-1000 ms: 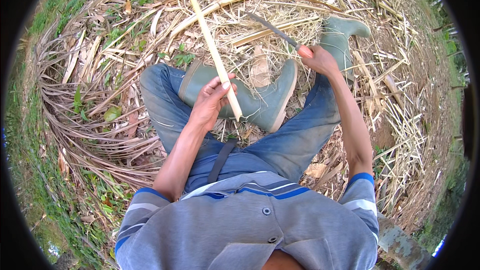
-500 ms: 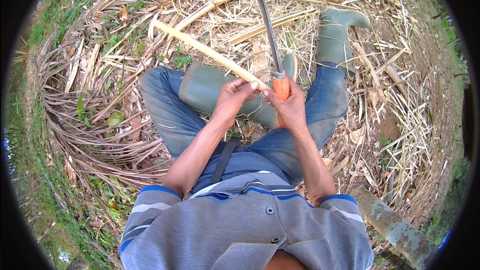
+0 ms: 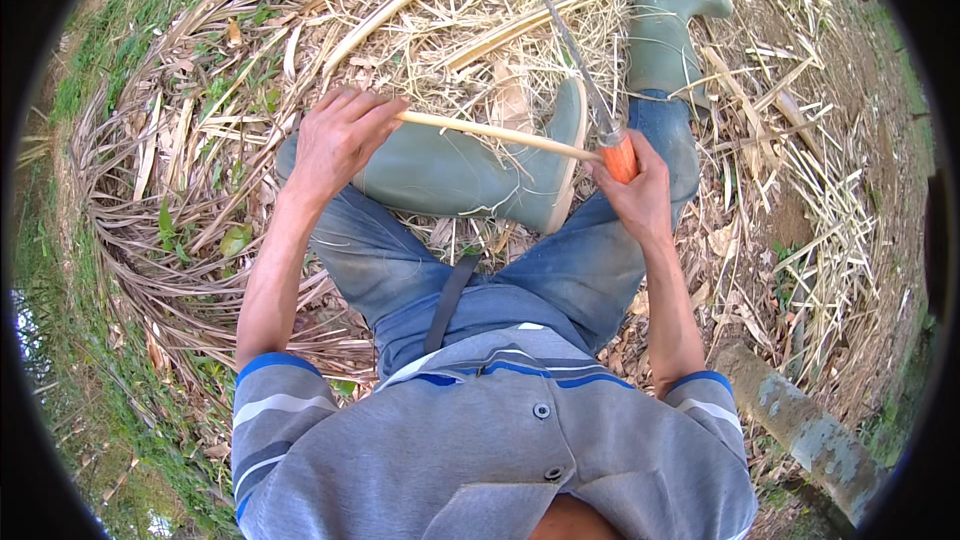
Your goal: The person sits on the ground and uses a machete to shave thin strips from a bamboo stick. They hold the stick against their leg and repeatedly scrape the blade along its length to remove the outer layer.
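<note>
strip [image 3: 492, 130] runs from gripping left fingers [image 3: 380, 112] to right fingers [image 3: 606, 178] holding its end and a knife [image 3: 617, 152]

Stick [image 3: 490, 130] between hands [image 3: 338, 140] [image 3: 642, 195], over boot [image 3: 440, 178]; knife handle [image 3: 618, 157] at right end.

Grey shirt [image 3: 430, 440] (blue-trimmed sleeves [image 3: 283, 402]), jeans [image 3: 375, 250], green boots [image 3: 450, 178].

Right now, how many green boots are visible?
2: the near boot lies across the middle, under the pale stick; the far boot is at the upper right.
</note>
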`<state>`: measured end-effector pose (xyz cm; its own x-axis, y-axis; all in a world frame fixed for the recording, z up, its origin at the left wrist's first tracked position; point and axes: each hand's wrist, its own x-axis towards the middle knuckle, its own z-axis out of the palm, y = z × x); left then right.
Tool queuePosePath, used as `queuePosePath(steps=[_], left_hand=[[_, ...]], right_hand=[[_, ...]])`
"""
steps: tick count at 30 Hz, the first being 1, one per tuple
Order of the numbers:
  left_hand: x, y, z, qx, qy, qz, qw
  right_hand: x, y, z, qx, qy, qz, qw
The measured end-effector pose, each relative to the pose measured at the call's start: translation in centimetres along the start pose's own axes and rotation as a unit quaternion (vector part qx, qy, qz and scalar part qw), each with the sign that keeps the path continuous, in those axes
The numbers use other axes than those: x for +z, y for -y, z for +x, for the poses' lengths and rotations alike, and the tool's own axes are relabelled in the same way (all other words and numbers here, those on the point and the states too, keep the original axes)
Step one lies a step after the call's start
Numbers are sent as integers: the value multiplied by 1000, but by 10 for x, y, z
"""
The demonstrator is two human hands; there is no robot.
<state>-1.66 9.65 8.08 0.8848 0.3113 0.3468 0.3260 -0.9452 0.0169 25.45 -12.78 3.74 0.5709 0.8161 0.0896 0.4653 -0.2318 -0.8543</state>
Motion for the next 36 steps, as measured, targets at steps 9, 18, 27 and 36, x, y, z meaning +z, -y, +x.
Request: queuePosePath(steps=[9,18,27,36], left_hand=[[-4,-24,-1,-15,0,-74,997],[22,-47,-27,-325,215,-504,771],[23,-65,-22,-432,133,-617,644],[27,-71,-27,-471,101,-609,631]], right_hand=[[-14,-11,18,-17,-9,-19,1000],[-16,-6,43,-178,-127,-75,973],[-9,17,16,-76,39,-136,987],[29,1,5,-219,187,-213,934]])
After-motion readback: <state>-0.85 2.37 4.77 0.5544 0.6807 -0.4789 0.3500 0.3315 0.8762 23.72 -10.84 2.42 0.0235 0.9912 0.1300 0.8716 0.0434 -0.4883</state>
